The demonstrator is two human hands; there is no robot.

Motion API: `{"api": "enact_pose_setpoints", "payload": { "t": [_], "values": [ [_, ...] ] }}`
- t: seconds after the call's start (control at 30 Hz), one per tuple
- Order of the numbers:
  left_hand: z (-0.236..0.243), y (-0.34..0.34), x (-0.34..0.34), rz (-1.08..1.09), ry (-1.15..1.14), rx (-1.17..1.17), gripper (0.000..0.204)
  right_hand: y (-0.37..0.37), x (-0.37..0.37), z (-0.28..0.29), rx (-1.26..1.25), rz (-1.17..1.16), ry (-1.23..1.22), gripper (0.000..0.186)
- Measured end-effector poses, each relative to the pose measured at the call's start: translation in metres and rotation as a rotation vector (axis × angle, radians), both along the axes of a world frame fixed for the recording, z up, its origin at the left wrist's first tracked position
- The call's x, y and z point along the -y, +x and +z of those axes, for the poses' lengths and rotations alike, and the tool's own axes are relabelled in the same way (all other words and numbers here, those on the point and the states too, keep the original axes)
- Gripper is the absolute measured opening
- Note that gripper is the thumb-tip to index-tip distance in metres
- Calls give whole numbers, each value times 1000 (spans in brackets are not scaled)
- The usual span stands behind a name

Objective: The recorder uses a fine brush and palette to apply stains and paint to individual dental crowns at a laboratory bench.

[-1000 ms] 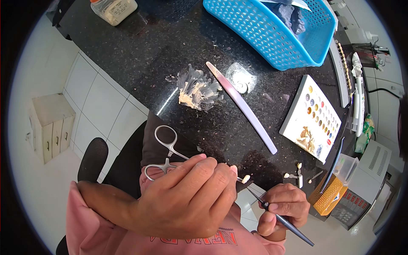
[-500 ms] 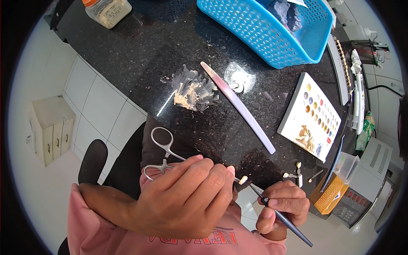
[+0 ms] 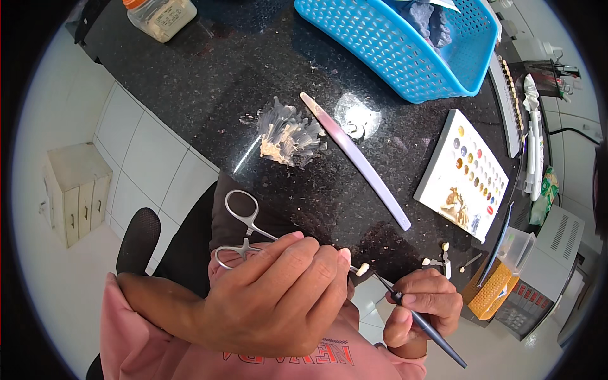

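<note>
My left hand (image 3: 278, 294) is closed round steel locking forceps (image 3: 251, 226), whose ring handles stick out past its knuckles. A small cream tooth crown (image 3: 363, 270) sits at the forceps' tip, just right of my fingers. In my right hand (image 3: 434, 297), a fine brush with a dark handle (image 3: 437, 339) is pinched between thumb and fingers. The brush's thin tip points left, close beside the crown; whether it touches I cannot tell. Both hands are over the near edge of the black speckled counter (image 3: 209, 120).
A white palette (image 3: 437, 170) with coloured wells lies on the right, beyond small tooth samples (image 3: 446, 261). Left of it are a lilac spatula (image 3: 364, 166) and a cream smear (image 3: 285, 142). A blue basket (image 3: 386, 54) and lidded jar (image 3: 163, 19) stand farther back.
The brush has shifted very slightly to the right at the crown. The forceps and my left hand have barely moved.
</note>
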State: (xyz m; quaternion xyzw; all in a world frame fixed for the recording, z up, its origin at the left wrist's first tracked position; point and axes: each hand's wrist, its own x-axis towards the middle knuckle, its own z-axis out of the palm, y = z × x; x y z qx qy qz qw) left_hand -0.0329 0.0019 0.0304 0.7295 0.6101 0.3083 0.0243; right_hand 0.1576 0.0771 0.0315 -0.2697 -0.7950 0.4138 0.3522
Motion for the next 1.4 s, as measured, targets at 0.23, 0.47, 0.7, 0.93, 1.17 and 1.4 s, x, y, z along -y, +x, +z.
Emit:
{"api": "enact_pose_setpoints", "payload": {
  "t": [0.23, 0.47, 0.7, 0.93, 1.17, 1.4],
  "values": [
    [-4, -2, 3, 11, 25, 23, 17, -1, 3, 6, -55, 21, -114, 19],
    [-4, -9, 3, 8, -83, 266, 20, 3, -3, 0, -51, 121, 27, 20],
    [-23, 4, 6, 135, -71, 577, 24, -7, 3, 4, -62, 116, -7, 19],
    [-24, 5, 6, 161, -48, 564, 24, -10, 0, 0, -65, 124, 16, 19],
    [-25, 5, 7, 168, -47, 542, 23, -11, 1, 0, -62, 122, 2, 19],
    [-24, 5, 7, 157, -48, 526, 24, -11, 1, -1, -61, 122, 4, 19]
  ]
}}
